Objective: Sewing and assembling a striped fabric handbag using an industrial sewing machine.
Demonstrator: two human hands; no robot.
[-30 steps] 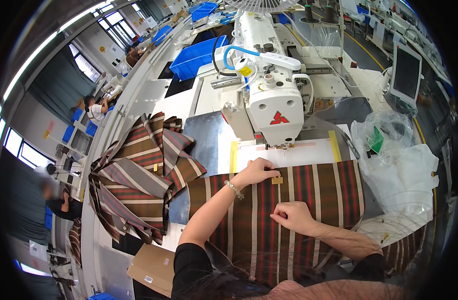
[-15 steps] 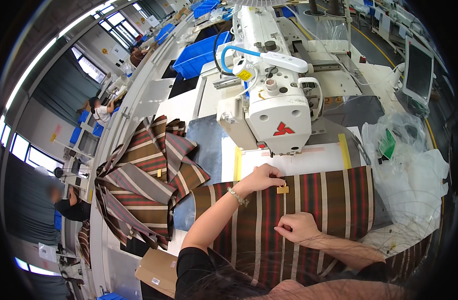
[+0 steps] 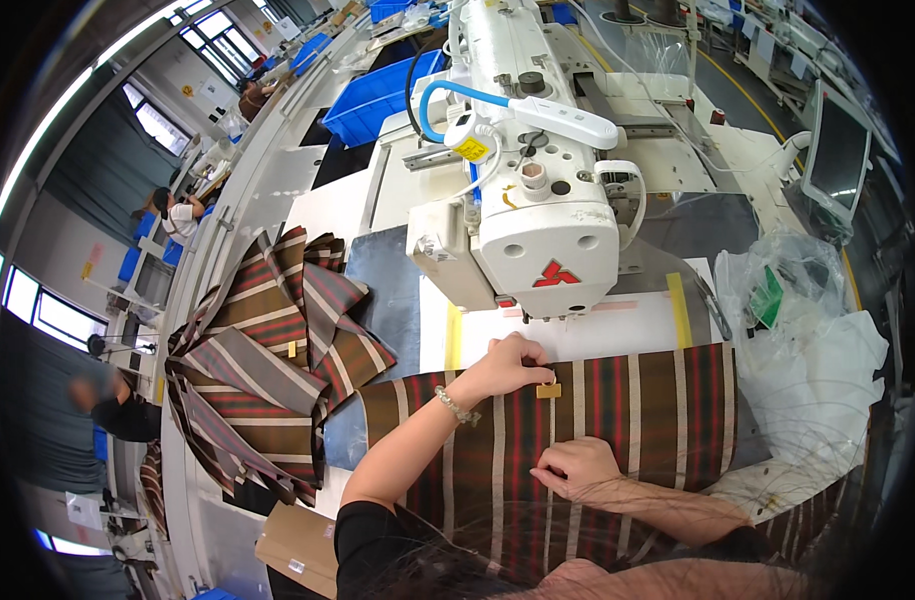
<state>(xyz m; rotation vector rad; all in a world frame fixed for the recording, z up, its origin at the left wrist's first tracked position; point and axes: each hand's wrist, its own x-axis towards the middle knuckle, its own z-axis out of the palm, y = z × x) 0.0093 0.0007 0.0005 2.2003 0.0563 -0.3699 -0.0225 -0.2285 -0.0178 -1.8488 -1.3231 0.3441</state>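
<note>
A striped cloth (image 3: 523, 450) in brown, red and cream lies spread in front of the white sewing machine (image 3: 550, 245). At its far edge, my left hand (image 3: 506, 366) is closed in a pinch on the cloth, right beside a small yellow label (image 3: 549, 391). My right hand (image 3: 583, 468) rests lower on the cloth, fingers curled in and thumb side down; whether anything is pinched beneath them is hidden. The machine's sewing head stands just beyond the cloth's far edge, over a white plate (image 3: 618, 335) with yellow strips.
Left of the work, a heap of striped pieces (image 3: 268, 370) carries another yellow label. A cardboard box (image 3: 300, 548) sits at the lower left, a blue bin (image 3: 378, 105) behind. Clear plastic bags (image 3: 798, 340) and a screen (image 3: 836, 150) are on the right. Other people work far left.
My view has shifted a little, so the scene sits slightly further left. Both hands keep nearly the same places on the cloth.
</note>
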